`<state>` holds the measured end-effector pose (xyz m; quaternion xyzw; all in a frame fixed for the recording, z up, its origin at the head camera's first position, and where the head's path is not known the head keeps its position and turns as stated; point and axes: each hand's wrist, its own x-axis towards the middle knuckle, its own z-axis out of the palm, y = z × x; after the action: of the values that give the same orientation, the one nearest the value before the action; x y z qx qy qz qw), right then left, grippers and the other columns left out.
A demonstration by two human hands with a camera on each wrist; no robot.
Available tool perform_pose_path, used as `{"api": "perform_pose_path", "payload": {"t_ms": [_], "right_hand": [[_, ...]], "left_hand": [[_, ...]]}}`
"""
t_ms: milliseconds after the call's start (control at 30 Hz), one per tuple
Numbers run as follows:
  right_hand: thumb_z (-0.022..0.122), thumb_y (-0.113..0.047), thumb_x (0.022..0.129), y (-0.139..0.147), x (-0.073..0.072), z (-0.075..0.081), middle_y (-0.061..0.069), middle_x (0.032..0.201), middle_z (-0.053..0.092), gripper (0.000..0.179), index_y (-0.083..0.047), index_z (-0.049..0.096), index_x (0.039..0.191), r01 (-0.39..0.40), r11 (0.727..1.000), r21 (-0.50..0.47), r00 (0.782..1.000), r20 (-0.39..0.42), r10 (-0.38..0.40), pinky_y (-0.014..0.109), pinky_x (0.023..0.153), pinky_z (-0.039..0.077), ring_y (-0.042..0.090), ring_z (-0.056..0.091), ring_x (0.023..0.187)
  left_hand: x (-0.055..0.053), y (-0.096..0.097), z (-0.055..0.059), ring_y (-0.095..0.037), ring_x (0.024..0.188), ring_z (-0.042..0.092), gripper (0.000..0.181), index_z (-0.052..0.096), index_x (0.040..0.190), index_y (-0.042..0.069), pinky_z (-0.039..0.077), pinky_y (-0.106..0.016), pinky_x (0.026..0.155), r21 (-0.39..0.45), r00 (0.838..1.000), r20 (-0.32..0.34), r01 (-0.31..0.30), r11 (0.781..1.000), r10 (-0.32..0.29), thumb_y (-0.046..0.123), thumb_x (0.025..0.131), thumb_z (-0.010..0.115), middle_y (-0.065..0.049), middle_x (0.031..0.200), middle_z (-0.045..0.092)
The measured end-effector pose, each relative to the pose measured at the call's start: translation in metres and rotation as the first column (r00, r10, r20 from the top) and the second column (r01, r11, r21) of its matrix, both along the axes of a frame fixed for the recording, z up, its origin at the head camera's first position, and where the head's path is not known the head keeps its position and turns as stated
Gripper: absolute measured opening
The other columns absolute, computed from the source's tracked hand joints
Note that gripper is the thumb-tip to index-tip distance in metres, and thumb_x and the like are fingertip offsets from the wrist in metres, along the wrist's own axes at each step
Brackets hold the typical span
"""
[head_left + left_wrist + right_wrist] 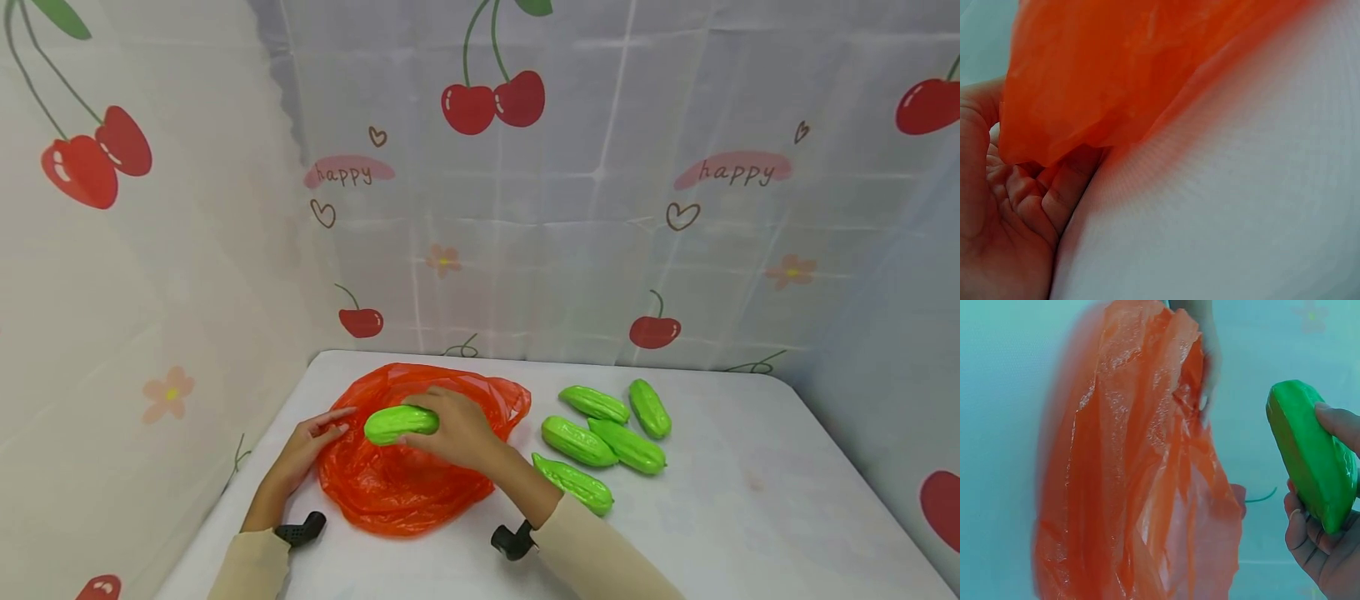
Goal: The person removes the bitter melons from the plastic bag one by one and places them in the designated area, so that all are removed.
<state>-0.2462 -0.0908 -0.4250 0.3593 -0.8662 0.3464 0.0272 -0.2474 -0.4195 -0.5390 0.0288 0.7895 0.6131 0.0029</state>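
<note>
In the head view a glossy orange-red plastic bag [405, 500] lies spread on the white table, its mouth facing up. My right hand [461, 429] holds a bright green, ridged bitter melon [397, 425] above the bag, thumb on one side and fingers on the other. The right wrist view shows this melon [1310, 450] apart from the bag [1116, 456]. At the bag's left edge, my left hand [300, 450] grips the rim. In the left wrist view, the plastic [1097, 75] lies between thumb and curled fingers and partly hides the fingertips.
Several more green bitter melons [577, 442] lie loosely grouped on the table right of the bag, one partly beside my right forearm. A cherry-print curtain [562, 208] hangs behind the table [750, 500] and along both sides. Both wrists carry small black devices [513, 542].
</note>
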Motion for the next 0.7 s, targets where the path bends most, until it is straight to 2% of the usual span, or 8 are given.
{"api": "perform_pose_path", "payload": {"t_ms": [233, 400, 700], "right_hand": [[0.077, -0.05, 0.087, 0.009, 0.006, 0.004, -0.01, 0.113, 0.063, 0.055, -0.022, 0.065, 0.134, -0.005, 0.999, -0.037, 1.0, -0.026, 0.004, 0.02, 0.076, 0.052, 0.007, 0.056, 0.096], [0.079, -0.05, 0.086, 0.015, 0.011, 0.005, -0.01, 0.119, 0.063, 0.058, -0.021, 0.061, 0.134, 0.017, 0.997, -0.077, 1.0, -0.005, -0.017, 0.02, 0.079, 0.053, 0.007, 0.057, 0.099], [0.08, -0.049, 0.084, 0.029, 0.016, 0.005, -0.013, 0.107, 0.062, 0.05, -0.024, 0.061, 0.123, 0.008, 0.991, -0.131, 1.0, 0.002, -0.008, 0.021, 0.075, 0.053, 0.007, 0.057, 0.091]], "left_hand": [[0.001, 0.001, 0.001, -0.004, 0.124, 0.051, 0.046, 0.056, 0.145, 0.009, 0.053, -0.023, 0.092, 0.008, 1.0, -0.001, 0.004, 1.0, -0.004, 0.026, 0.103, 0.061, -0.017, 0.158, 0.039], [0.001, 0.001, 0.0, -0.011, 0.131, 0.046, 0.046, 0.057, 0.145, 0.009, 0.053, -0.022, 0.093, 0.003, 1.0, -0.001, 0.003, 1.0, -0.003, 0.028, 0.103, 0.061, -0.016, 0.159, 0.039], [0.0, 0.0, -0.001, -0.034, 0.143, 0.035, 0.047, 0.056, 0.145, 0.008, 0.051, -0.02, 0.094, 0.004, 1.0, -0.009, 0.006, 1.0, -0.006, 0.029, 0.103, 0.061, -0.017, 0.159, 0.038]]}}
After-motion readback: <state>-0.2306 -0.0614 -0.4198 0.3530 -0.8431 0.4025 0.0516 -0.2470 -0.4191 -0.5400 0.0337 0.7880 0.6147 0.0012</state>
